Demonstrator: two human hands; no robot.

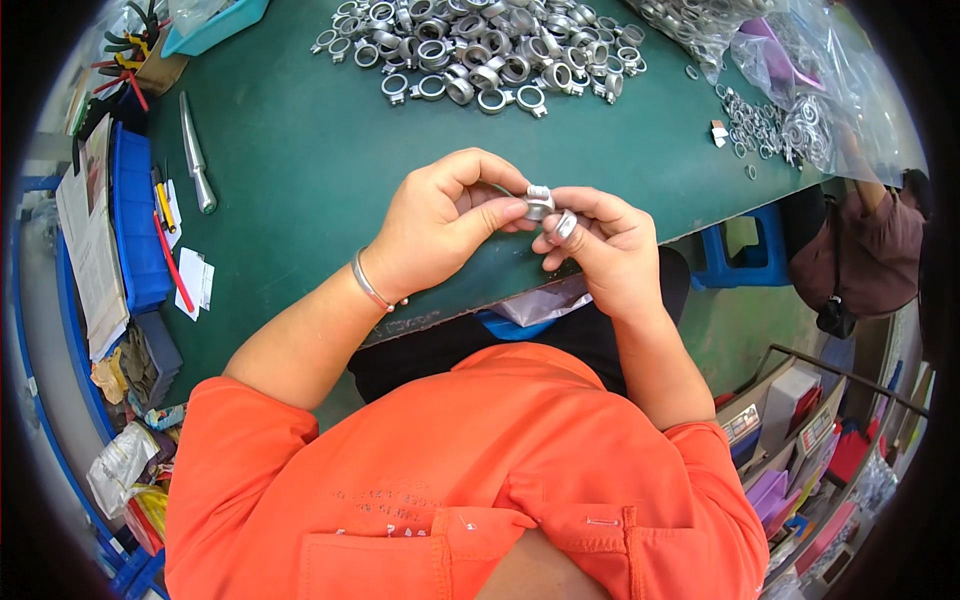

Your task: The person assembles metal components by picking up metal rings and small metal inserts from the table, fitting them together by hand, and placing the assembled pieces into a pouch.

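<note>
A silver metal ring with a small raised block [539, 203] is pinched between the thumb and forefinger of my left hand [450, 205], close to the table's near edge. My right hand [605, 245] meets it from the other side, its forefinger touching the ring and its fingers curled. A second silver band [565, 226] sits around or against my right thumb; whether it is worn or held I cannot tell. Both hands are closed. Beyond them, a large heap of similar silver rings [480, 50] lies on the green table [300, 130].
A tapered metal rod [195, 150] lies at left, beside a blue bin [140, 215] and a red pen [174, 262]. Smaller rings [760, 125] and clear plastic bags [830, 80] occupy the far right. Another person [860, 240] sits there near a blue stool [740, 250].
</note>
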